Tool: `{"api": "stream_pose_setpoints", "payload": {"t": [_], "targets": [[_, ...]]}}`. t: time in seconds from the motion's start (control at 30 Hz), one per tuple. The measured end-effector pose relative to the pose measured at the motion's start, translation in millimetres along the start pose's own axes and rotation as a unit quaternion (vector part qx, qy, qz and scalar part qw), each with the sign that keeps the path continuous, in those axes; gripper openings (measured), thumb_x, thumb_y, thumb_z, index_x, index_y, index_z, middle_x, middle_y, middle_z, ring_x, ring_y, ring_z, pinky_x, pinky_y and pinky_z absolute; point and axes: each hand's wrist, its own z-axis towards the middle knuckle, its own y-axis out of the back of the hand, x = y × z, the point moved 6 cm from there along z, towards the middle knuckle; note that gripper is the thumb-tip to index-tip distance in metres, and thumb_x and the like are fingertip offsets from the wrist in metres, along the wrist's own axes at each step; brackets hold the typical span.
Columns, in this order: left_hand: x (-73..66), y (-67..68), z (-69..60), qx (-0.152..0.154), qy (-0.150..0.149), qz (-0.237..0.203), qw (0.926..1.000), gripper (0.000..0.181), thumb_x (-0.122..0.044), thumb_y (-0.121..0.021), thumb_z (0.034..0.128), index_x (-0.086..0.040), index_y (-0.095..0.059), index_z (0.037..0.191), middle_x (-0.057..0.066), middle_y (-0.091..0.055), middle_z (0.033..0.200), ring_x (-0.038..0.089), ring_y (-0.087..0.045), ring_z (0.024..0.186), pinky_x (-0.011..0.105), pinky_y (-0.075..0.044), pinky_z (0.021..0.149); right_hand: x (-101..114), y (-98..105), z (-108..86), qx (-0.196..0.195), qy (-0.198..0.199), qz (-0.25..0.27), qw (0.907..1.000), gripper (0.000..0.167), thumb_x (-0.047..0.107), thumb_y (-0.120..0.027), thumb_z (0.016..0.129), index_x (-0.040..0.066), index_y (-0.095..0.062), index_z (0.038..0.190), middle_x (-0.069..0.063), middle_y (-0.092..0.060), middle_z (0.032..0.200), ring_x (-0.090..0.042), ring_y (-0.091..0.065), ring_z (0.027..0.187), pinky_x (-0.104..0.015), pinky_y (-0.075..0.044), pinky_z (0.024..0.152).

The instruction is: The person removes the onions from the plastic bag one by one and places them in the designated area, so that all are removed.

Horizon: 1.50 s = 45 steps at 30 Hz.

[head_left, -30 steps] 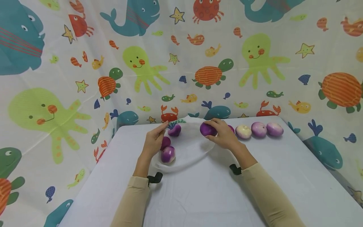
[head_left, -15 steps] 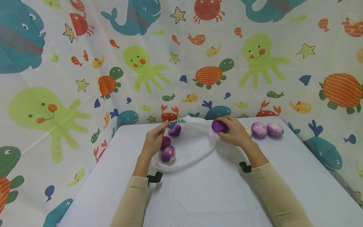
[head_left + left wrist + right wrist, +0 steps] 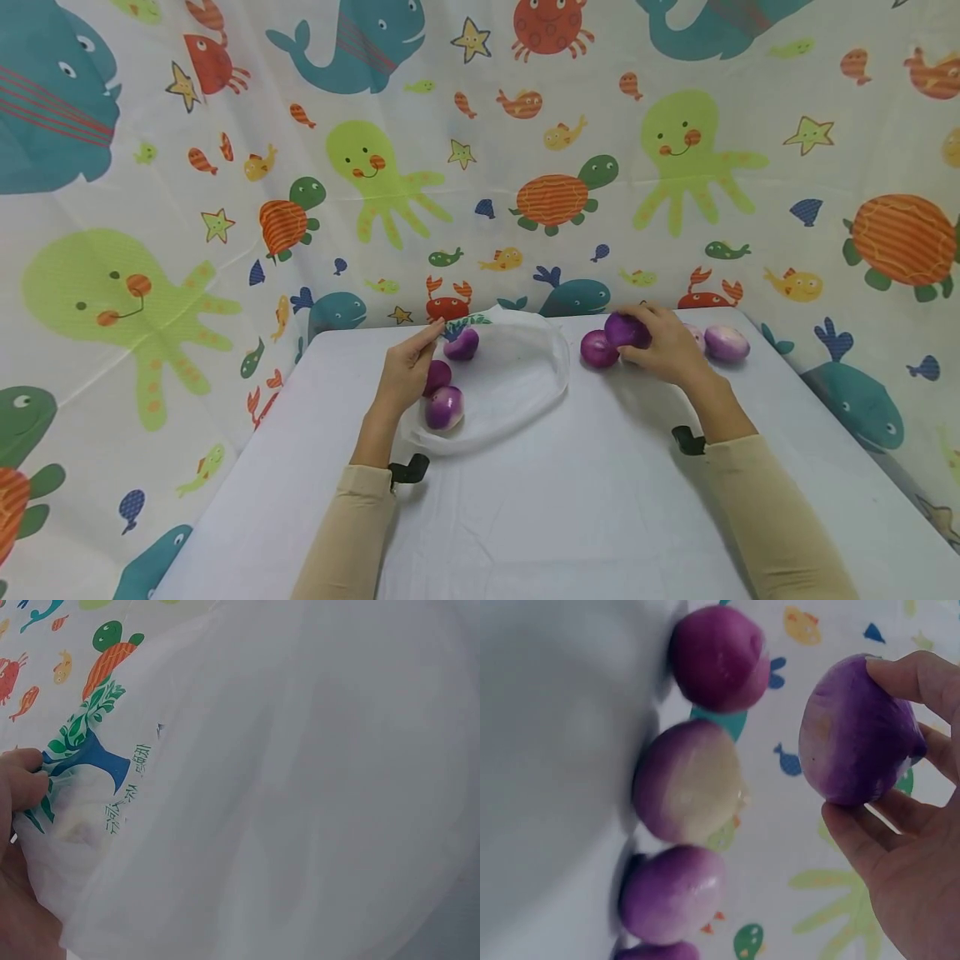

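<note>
My left hand (image 3: 403, 373) pinches the left edge of a white plastic bag (image 3: 517, 392), which lies with its mouth spread on the table. Green and blue print shows on the bag in the left wrist view, beside my fingers (image 3: 26, 780). Several purple onions, among them a purple-and-white onion (image 3: 444, 408), lie at the bag's left side. To the right of the bag, my right hand (image 3: 663, 346) grips a dark purple onion (image 3: 859, 735) between thumb and fingers, held above the table. Near it on the table sits a magenta onion (image 3: 600, 349).
The right wrist view shows a row: the magenta onion, a pale onion (image 3: 690, 780), a purple-white onion (image 3: 673, 892) and one cut off below. A white cloth covers the table (image 3: 525, 517). Behind hangs a curtain (image 3: 480, 275) printed with sea animals.
My right hand has carried the dark purple onion rightward, from over the bag to above the row, uncovering the magenta onion. My left hand and the bag have stayed put.
</note>
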Motion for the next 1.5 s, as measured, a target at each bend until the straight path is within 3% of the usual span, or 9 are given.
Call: {"api": "stream_pose_setpoints", "payload": {"t": [0.37,0.6,1.0,1.27,1.5], "targets": [[-1.1,2.4,-0.8,0.002,-0.012,0.003,0.9999,0.039,0.005,-0.052,0.1048,-0.003,-0.063,0.142,0.005,-0.061,0.148,0.025,-0.055,0.142,0.022,-0.044,0.115,-25,26,-12.7,-0.003,-0.040,0.010,0.9992,0.064,0.020,-0.080,0.090,0.017,-0.052,0.147,-0.024,-0.046,0.149,-0.050,-0.041,0.137,-0.075,-0.040,0.111],[-0.4,2.5,-0.8,0.007,-0.008,0.012,0.9999,0.039,0.004,-0.051,0.1057,-0.003,-0.062,0.142,0.012,-0.061,0.149,0.025,-0.055,0.142,0.025,-0.045,0.116,-37,39,-17.0,0.002,-0.043,-0.001,0.9991,0.066,0.017,-0.081,0.089,0.009,-0.051,0.147,-0.030,-0.048,0.148,-0.054,-0.042,0.137,-0.076,-0.035,0.113],[0.3,2.6,-1.3,0.006,-0.007,0.008,0.9999,0.040,0.005,-0.051,0.1052,-0.006,-0.063,0.143,0.012,-0.061,0.148,0.025,-0.055,0.142,0.023,-0.045,0.115,-69,52,-27.0,0.057,-0.109,-0.014,0.9924,0.084,0.032,-0.084,0.088,0.007,-0.041,0.155,-0.037,-0.035,0.151,-0.059,-0.036,0.135,-0.082,-0.037,0.108],[-4.6,3.4,-1.0,0.003,-0.013,0.000,0.9999,0.040,0.007,-0.052,0.1043,-0.003,-0.063,0.141,0.016,-0.061,0.147,0.026,-0.055,0.143,0.022,-0.044,0.116,-75,57,-31.7,0.071,-0.103,-0.017,0.9919,0.078,0.023,-0.083,0.087,0.000,-0.043,0.150,-0.038,-0.038,0.145,-0.057,-0.040,0.130,-0.080,-0.040,0.107],[1.3,2.8,-0.2,-0.001,-0.014,-0.006,0.9999,0.040,0.005,-0.053,0.1044,-0.006,-0.065,0.141,0.014,-0.062,0.147,0.027,-0.055,0.143,0.028,-0.045,0.115,-82,62,-39.6,0.088,-0.130,-0.005,0.9876,0.076,0.021,-0.083,0.087,0.000,-0.043,0.147,-0.038,-0.037,0.144,-0.057,-0.041,0.127,-0.080,-0.043,0.104]]}}
